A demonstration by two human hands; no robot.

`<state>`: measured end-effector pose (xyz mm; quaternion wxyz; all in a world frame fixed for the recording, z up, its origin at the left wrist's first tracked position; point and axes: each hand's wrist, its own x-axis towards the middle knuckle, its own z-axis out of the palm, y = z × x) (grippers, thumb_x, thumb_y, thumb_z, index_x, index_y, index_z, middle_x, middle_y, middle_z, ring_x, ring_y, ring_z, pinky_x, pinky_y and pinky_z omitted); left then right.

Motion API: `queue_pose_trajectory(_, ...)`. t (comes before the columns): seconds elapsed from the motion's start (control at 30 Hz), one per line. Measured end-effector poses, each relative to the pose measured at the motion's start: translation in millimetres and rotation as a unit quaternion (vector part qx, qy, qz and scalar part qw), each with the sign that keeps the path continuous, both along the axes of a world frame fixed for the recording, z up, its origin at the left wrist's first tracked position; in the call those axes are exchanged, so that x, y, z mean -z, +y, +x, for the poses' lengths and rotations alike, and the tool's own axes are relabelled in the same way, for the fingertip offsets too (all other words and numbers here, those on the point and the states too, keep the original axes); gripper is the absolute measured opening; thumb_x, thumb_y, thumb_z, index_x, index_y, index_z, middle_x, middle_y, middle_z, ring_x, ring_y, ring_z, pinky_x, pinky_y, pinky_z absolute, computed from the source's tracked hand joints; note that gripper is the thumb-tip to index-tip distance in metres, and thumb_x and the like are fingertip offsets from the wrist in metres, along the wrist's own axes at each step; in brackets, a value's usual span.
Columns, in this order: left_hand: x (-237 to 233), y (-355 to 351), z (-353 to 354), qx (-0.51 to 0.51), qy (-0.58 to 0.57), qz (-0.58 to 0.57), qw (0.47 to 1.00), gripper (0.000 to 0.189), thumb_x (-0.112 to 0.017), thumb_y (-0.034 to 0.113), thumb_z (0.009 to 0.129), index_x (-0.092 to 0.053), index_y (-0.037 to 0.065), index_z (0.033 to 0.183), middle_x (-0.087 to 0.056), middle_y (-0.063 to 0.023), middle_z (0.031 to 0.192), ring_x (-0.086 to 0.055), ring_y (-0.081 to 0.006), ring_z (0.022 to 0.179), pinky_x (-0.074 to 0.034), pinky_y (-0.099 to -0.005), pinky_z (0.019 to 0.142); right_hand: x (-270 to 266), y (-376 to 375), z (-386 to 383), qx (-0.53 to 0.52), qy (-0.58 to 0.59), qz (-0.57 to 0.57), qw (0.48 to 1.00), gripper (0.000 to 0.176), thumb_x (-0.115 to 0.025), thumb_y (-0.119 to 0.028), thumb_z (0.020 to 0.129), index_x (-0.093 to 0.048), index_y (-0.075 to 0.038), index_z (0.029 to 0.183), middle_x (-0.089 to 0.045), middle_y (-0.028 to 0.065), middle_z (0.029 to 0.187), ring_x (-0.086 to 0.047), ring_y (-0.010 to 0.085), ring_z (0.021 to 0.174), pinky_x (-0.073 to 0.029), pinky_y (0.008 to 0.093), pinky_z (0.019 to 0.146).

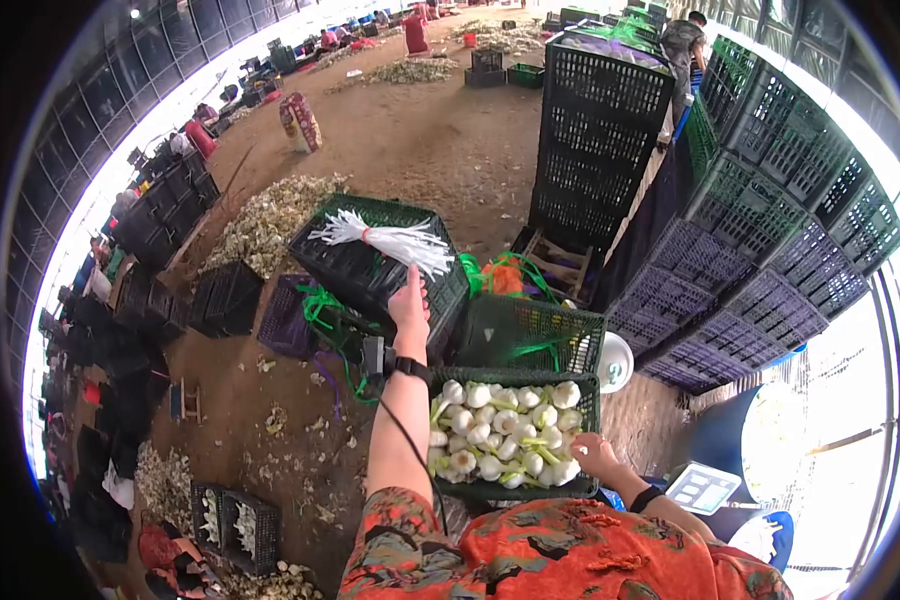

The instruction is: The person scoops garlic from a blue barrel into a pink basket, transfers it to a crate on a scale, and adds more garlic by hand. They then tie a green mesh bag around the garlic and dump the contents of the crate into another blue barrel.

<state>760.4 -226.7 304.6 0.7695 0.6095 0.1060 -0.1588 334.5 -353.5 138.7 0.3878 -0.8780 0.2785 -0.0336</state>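
My left hand (410, 302) is stretched forward at the near edge of a bundle of white strips (385, 240) tied with a red band. The bundle lies on an upturned black crate (345, 270); the fingers are partly hidden, and their grip is unclear. A dark crate (592, 400) full of white garlic bulbs (505, 432) with short green stems stands in front of my body. At its right edge is my right hand (592, 455), fingers curled beside the bulbs; whether it holds anything is too small to tell.
Tall crate stacks (600, 130) rise ahead and right (730, 240). A white bucket (615, 362) and a scale (703, 488) are at the right. Green straps (320, 305) hang near the crates. People work at lower left (170, 560) and upper right (682, 45).
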Motion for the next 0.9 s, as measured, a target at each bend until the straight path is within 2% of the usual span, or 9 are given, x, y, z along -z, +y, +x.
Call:
queue_pose_trajectory(0.2, 29, -1, 9, 0.014, 0.074, -0.19, 0.979, 0.015, -0.065, 0.021, 0.085, -0.059, 0.011, 0.075, -0.044, 0.0061, 0.062, -0.033, -0.0042, 0.043, -0.024, -0.0202, 0.036, -8, -7, -14, 0.007, -0.001, 0.033, 0.999, 0.025, -0.063, -0.029, 0.079, -0.07, -0.008, 0.092, -0.066, 0.0178, 0.099, -0.062, 0.0332, 0.096, -0.048, 0.0396, 0.086)
queue_pose_trajectory(0.37, 8, 18, -158, 0.187, -0.051, -0.026, 0.981, 0.011, -0.064, 0.016, 0.083, -0.058, 0.012, 0.075, -0.049, 0.0058, 0.06, -0.036, -0.0025, 0.045, -0.026, -0.0204, 0.039, -59, -5, 25, 0.123, 0.042, 0.173, 0.976, 0.033, -0.062, -0.035, 0.083, -0.069, -0.006, 0.095, -0.067, 0.0138, 0.094, -0.065, 0.0227, 0.088, -0.051, 0.0358, 0.078)
queue_pose_trajectory(0.47, 37, 49, -257, 0.504, -0.198, 0.11, 0.834, 0.021, -0.067, 0.022, 0.084, -0.069, 0.004, 0.094, -0.066, -0.0041, 0.075, -0.056, -0.0106, 0.061, -0.048, -0.0276, 0.06, -125, 11, 59, 0.011, -0.169, 0.669, 0.724, 0.056, -0.058, -0.031, 0.092, -0.038, 0.001, 0.133, -0.063, 0.015, 0.108, -0.06, 0.0202, 0.093, -0.045, 0.0336, 0.083)
queue_pose_trajectory(0.53, 55, 67, -286, 0.6, -0.106, 0.178, 0.773, 0.02, -0.067, 0.023, 0.084, -0.069, 0.005, 0.093, -0.066, -0.0067, 0.072, -0.058, -0.013, 0.063, -0.048, -0.0273, 0.062, -137, -1, 65, 0.028, -0.128, 0.745, 0.654, 0.041, -0.056, -0.03, 0.093, -0.048, 0.001, 0.119, -0.049, 0.0003, 0.063, -0.047, 0.0105, 0.054, -0.04, 0.025, 0.051)
queue_pose_trajectory(0.6, 83, 104, -275, 0.473, -0.256, 0.27, 0.799, 0.022, -0.064, 0.025, 0.085, -0.067, 0.005, 0.09, -0.067, -0.0067, 0.084, -0.063, -0.0138, 0.079, -0.049, -0.027, 0.067, -135, -18, 48, 0.119, -0.164, 0.66, 0.723, 0.026, -0.053, -0.026, 0.095, -0.054, -0.001, 0.103, -0.032, -0.0062, 0.053, -0.028, 0.0056, 0.042, -0.023, 0.0216, 0.04)
queue_pose_trajectory(0.67, 115, 152, -252, 0.107, -0.241, 0.264, 0.928, 0.025, -0.068, 0.019, 0.079, -0.061, 0.003, 0.097, -0.059, -0.0112, 0.092, -0.057, -0.0252, 0.077, -0.048, -0.0359, 0.073, -141, -42, 22, 0.215, -0.147, 0.528, 0.808, 0.021, -0.049, -0.023, 0.096, -0.056, -0.003, 0.096, -0.031, -0.0074, 0.05, -0.026, 0.0044, 0.038, -0.019, 0.0208, 0.037)
queue_pose_trajectory(0.73, 155, 217, -216, -0.055, -0.289, 0.492, 0.819, 0.029, -0.06, 0.019, 0.087, -0.055, 0.001, 0.11, -0.058, -0.0088, 0.093, -0.056, -0.0264, 0.078, -0.047, -0.0394, 0.076, -94, -69, -20, 0.312, -0.152, 0.472, 0.81, 0.017, -0.049, -0.018, 0.095, -0.059, -0.005, 0.091, -0.037, -0.0045, 0.05, -0.032, 0.0067, 0.039, -0.024, 0.0225, 0.036)
queue_pose_trajectory(0.83, 235, 266, -193, -0.117, -0.02, 0.531, 0.839, 0.03, -0.053, 0.025, 0.093, -0.055, 0.004, 0.115, -0.061, -0.0093, 0.1, -0.058, -0.0277, 0.088, -0.047, -0.0402, 0.081, 19, -71, -82, 0.407, 0.008, 0.319, 0.856, 0.02, -0.051, -0.024, 0.094, -0.062, -0.007, 0.091, -0.044, -0.0024, 0.052, -0.037, 0.01, 0.039, -0.028, 0.0251, 0.035)
queue_pose_trajectory(0.9, 260, 280, -193, -0.023, 0.334, -0.038, 0.942, 0.037, -0.045, 0.036, 0.096, -0.057, 0.007, 0.117, -0.062, -0.0089, 0.111, -0.058, -0.0292, 0.1, -0.047, -0.0404, 0.086, 85, -47, -116, 0.38, 0.244, 0.352, 0.82, 0.023, -0.055, -0.034, 0.092, -0.063, -0.014, 0.098, -0.046, -0.0001, 0.054, -0.039, 0.0122, 0.039, -0.03, 0.0289, 0.035)
